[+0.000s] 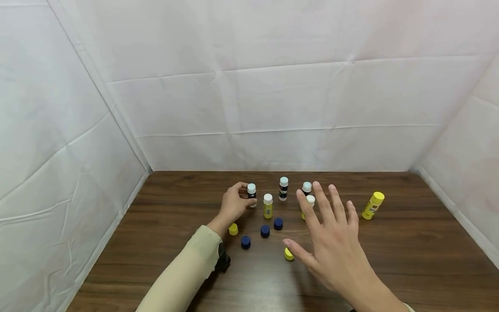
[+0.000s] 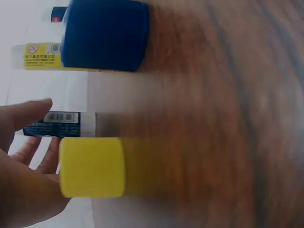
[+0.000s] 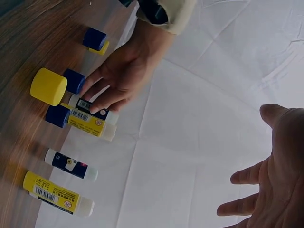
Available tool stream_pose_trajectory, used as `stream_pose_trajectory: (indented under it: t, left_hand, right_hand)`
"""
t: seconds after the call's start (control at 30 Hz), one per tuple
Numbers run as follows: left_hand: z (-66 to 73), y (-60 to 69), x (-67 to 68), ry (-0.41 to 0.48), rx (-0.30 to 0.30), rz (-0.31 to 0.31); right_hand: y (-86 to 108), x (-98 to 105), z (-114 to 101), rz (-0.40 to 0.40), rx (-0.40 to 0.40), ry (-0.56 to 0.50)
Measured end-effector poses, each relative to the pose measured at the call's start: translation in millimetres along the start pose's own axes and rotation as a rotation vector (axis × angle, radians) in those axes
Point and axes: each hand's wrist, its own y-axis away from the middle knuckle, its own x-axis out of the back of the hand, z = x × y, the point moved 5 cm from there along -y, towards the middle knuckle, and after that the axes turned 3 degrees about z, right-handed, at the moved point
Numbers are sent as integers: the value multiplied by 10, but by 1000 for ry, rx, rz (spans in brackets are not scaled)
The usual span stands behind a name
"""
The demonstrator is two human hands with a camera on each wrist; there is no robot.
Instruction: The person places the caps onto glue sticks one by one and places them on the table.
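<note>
My left hand [image 1: 234, 203] holds a dark blue glue stick [image 1: 251, 195] upright at the left of a group, thumb on one side and fingers on the other. Its cap is off and a white top shows. My right hand [image 1: 331, 234] hovers over the table with fingers spread and nothing in it. Just behind its fingertips stand an uncapped yellow glue stick [image 1: 310, 200] and another dark blue glue stick [image 1: 306, 187], both partly hidden. Between the hands are an uncapped yellow glue stick [image 1: 267, 206] and a dark blue glue stick [image 1: 283, 189].
Three blue caps, one at the front left [image 1: 245, 242], lie on the wooden table [image 1: 156, 247]. One yellow cap [image 1: 233, 229] is by the left wrist, another yellow cap [image 1: 289, 254] under the right thumb. A yellow-capped glue stick [image 1: 373, 206] stands right. White sheeting surrounds the table.
</note>
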Motion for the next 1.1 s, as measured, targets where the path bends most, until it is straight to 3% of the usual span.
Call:
stream_pose_trajectory:
  t: [0.43, 0.87, 0.97, 1.1]
  left_hand:
    - [-73, -21, -11, 188, 29, 41]
    - [52, -34, 41, 174, -33, 51]
    - [127, 23, 121, 188, -67, 72]
    - [310, 256, 353, 208, -182, 121]
  right_hand:
    - [9, -11, 3, -2, 2, -10]
    - [-30, -15, 11, 2, 4, -6]
    - [-36, -5, 16, 8, 4, -5]
    - [-24, 22, 25, -5, -3, -24]
